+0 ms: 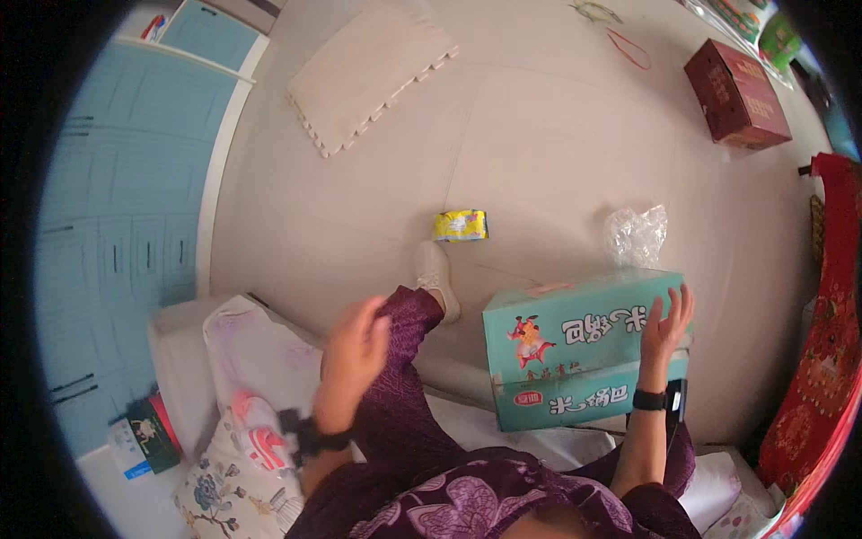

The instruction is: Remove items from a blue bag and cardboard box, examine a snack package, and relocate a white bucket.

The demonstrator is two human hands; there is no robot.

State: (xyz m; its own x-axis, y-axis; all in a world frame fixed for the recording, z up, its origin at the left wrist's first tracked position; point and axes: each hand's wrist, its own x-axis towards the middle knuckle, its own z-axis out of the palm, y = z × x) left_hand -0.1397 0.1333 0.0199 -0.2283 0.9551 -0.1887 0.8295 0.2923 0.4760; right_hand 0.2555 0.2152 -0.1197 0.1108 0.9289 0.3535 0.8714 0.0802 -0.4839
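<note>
A teal cardboard box (566, 350) with large white writing and a cartoon figure stands at my right leg, in front of the seat. My right hand (665, 323), wearing a black wristband, is raised at the box's right end with its fingers spread. Whether it touches the cardboard, I cannot tell. Over my left thigh, in patterned purple trousers (411, 364), hovers my left hand (357, 343), slightly blurred, the thumb apart from the fingers and nothing visible in it. A yellow soft packet (461, 226) lies on the floor just beyond my white shoe (434, 276).
Crumpled clear plastic (636, 236) lies behind the teal box. Farther off are a foam mat (370, 74), a dark red carton (737, 94) and a red cord loop (630, 50). Blue cabinets (135, 182) line the left; a floral cushion (229, 478) and red cloth (808, 370) flank me.
</note>
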